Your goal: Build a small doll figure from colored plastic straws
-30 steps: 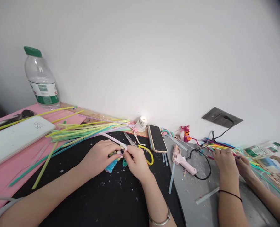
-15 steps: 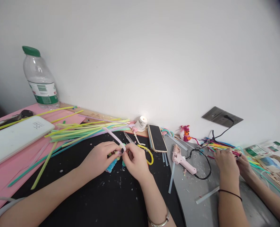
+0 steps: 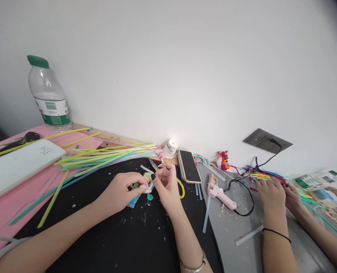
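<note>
Lilac chenille stem (image 3: pixel 146 169), soft-piled and slender, sits between your hands, one stretch of it slanting out beyond your left fingertips. Your left hand (image 3: pixel 125 191) has its thumb and index finger pinched on a pale part of it; your right hand (image 3: pixel 166 185) is beside it with the fingers curled, its thumb close to the stem, and whether that hand grips it you cannot tell from here. Just under your left fingers lies a blue ribbed piece (image 3: pixel 132 201), plush and partly hidden, and between your hands a small teal curl (image 3: pixel 149 196) rests on the smooth black mat (image 3: pixel 123 242), which is flecked with scraps. Behind your right hand stand out the rounded yellow handle of the scissors (image 3: pixel 182 188) and, farther off, a white tapered cup (image 3: pixel 171 148). Right of that hand you have a flat, glassy phone (image 3: pixel 190 167), then a pink plastic glue gun (image 3: pixel 225 198) near a translucent glue stick (image 3: pixel 206 214). Beyond your left hand a loose bundle of fuzzy stems (image 3: pixel 97 158) fans out in yellow, green and lilac, near a glossy white slab (image 3: pixel 23 167) with rounded corners on pink sheeting (image 3: pixel 11 216). Well to your right, a co-worker's hands (image 3: pixel 272 193) are at thin coloured stems.
</note>
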Available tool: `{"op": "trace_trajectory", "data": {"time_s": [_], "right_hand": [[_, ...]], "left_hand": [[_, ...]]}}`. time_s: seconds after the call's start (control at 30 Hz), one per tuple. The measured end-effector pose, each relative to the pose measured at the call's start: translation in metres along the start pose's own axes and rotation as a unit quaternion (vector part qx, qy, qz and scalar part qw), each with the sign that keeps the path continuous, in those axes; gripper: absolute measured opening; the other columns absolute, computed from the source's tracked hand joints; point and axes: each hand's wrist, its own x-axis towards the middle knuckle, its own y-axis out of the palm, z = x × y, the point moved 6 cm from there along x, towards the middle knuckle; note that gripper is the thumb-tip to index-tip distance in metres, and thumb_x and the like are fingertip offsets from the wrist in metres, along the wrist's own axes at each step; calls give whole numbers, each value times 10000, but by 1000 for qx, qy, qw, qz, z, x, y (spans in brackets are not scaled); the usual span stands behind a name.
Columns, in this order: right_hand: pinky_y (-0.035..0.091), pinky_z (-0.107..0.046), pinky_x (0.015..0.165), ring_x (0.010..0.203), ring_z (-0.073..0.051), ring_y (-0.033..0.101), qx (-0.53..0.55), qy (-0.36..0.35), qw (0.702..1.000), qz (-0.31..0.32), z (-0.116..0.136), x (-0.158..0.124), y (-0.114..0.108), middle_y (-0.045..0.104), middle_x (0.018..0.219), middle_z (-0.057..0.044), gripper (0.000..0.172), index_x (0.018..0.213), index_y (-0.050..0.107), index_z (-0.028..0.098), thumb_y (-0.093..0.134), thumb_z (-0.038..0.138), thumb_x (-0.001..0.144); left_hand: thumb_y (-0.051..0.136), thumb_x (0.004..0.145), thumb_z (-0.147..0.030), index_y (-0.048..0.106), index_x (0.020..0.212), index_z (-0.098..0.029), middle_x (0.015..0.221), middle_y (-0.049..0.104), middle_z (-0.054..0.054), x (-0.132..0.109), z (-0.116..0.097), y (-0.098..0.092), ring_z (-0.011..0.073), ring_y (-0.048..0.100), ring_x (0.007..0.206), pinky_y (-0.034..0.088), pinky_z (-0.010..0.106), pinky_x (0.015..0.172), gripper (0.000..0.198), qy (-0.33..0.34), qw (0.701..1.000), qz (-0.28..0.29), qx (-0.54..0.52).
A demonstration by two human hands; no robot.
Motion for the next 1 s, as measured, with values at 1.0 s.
{"op": "trace_trajectory", "data": {"time_s": [1.0], "right_hand": [[399,-268,649,725,-163,506,-110,-97,984,104,16,-16,25,540,806,-41,216,865,511,189,315,226,949]], "left_hand": [[679,784,-305,579,719,-177,677,574,-31,-1,25,5,108,521,648,436,217,622,174,-132,907,-71,-393]]}}
